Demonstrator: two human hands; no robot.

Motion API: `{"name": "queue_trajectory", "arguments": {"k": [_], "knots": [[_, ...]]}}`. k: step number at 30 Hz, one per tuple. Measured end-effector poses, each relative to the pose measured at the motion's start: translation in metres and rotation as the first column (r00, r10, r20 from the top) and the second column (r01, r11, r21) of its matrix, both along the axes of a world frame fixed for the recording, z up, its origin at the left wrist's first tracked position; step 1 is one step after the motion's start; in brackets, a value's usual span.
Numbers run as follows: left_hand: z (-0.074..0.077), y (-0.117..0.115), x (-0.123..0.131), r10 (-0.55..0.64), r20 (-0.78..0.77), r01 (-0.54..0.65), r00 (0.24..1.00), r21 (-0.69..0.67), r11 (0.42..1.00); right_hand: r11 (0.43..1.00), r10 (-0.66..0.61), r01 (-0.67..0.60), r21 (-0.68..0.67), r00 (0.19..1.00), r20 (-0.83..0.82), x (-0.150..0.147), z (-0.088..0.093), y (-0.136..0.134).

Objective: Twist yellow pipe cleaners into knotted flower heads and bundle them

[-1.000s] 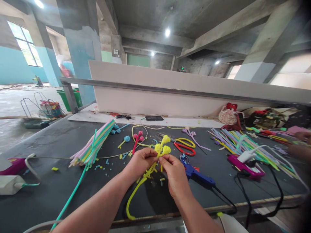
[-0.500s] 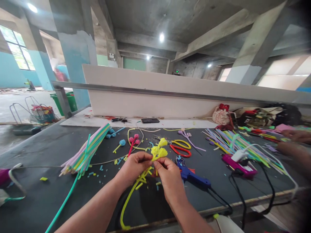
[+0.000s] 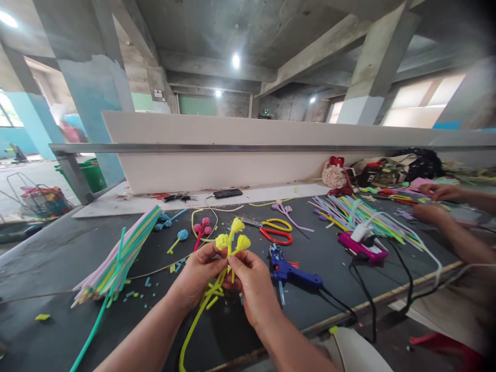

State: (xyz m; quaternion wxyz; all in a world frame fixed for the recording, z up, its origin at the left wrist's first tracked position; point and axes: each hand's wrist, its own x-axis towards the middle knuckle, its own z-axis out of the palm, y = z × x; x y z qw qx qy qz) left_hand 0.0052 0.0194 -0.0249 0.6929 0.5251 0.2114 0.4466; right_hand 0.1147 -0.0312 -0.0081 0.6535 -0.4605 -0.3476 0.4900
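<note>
Both my left hand (image 3: 201, 271) and my right hand (image 3: 251, 281) pinch the stem of a yellow pipe-cleaner flower (image 3: 230, 247) just below its three fuzzy heads. My fingertips meet around the stem. A long yellow pipe cleaner (image 3: 191, 330) trails from under my hands to the table's front edge. Scissors (image 3: 276, 231) with one yellow and one red handle lie beyond my right hand. Nearer to it is a blue glue gun (image 3: 296, 272). Beyond my left hand rest a pink pipe-cleaner flower (image 3: 201, 230) and a blue one (image 3: 181, 236) on a yellow stem.
A bundle of pastel pipe cleaners (image 3: 120, 253) lies at left, another (image 3: 360, 217) at right. A magenta power strip (image 3: 363, 249) with cables sits near the right front edge. A phone (image 3: 228, 193) lies by the white board (image 3: 232, 170). Another person's hands (image 3: 434, 204) work at far right.
The view has swung to the right. The yellow flower now stands more upright, its three heads spread apart, with both hands still on its stem. The other person's arms show more.
</note>
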Motion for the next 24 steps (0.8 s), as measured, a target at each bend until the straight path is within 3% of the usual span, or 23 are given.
{"name": "queue_trajectory", "arguments": {"k": [5, 11, 24], "knots": [[0.0046, -0.0044, -0.0004, -0.109, 0.074, 0.116, 0.991, -0.101, 0.988, 0.999, -0.043, 0.044, -0.007, 0.994, 0.099, 0.0027, -0.0001, 0.0011], [0.0097, -0.0076, -0.0005, -0.139, 0.095, 0.156, 0.986, -0.202, 0.967, 0.993, -0.121, 0.117, 0.029, 0.977, 0.174, 0.0017, -0.0021, 0.0002], [0.0077, -0.0064, -0.0009, -0.111, 0.077, 0.122, 0.991, -0.158, 0.98, 0.993, -0.117, 0.114, 0.028, 0.982, 0.148, -0.0034, 0.0031, -0.0036]]}}
